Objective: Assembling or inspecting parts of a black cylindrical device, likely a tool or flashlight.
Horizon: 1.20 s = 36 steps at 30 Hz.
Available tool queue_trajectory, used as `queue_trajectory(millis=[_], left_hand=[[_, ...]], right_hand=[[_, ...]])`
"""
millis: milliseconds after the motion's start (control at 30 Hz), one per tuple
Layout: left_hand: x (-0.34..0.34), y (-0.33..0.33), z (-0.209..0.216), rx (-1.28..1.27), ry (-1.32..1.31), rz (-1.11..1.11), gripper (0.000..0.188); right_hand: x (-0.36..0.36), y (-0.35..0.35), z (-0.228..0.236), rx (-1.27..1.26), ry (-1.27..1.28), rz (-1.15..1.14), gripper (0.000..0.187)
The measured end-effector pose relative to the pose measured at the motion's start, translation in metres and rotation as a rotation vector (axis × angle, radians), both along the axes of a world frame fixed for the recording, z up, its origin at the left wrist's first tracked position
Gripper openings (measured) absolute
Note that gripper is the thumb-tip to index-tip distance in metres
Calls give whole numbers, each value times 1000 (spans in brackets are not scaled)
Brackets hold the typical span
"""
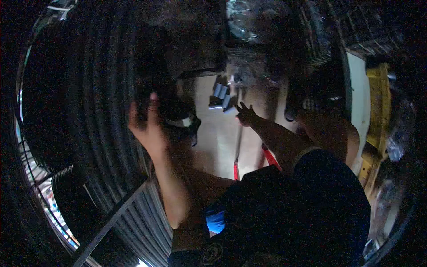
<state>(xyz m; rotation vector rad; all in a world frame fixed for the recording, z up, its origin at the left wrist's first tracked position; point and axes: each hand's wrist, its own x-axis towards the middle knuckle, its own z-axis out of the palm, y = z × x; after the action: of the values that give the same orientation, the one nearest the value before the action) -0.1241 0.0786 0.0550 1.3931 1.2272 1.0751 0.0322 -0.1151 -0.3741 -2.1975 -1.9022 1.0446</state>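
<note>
A big coil of black ribbed tubing fills the left side. My left hand is raised against its inner edge, fingers pointing up onto the dark strands; the dimness hides whether they close around one. Just right of that hand sits a dark round thing with a pale band. My right hand reaches out over the pale floor with fingers spread and nothing in it. It is nearest to several small grey blocks lying on the floor.
A thin rod with a red end and another red piece lie on the floor below my right arm. A yellow frame stands at the right. A dark metal bar crosses the coil at lower left. Dark stacked goods fill the back.
</note>
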Motion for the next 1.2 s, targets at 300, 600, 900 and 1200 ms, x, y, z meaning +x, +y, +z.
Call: queue_trajectory(millis=[300,600,900,1200], left_hand=[[-15,-7,-24,94,563,-467,55],[2,-11,-53,27,318,-577,84],[36,-25,-36,156,216,-946,65],[24,-97,-2,229,278,-756,30]], right_hand=[[-8,15,-49,47,-39,63,35],[-9,-7,-42,419,93,72,38],[139,-27,215,230,-52,-176,34],[88,-83,361,656,369,-363,43]])
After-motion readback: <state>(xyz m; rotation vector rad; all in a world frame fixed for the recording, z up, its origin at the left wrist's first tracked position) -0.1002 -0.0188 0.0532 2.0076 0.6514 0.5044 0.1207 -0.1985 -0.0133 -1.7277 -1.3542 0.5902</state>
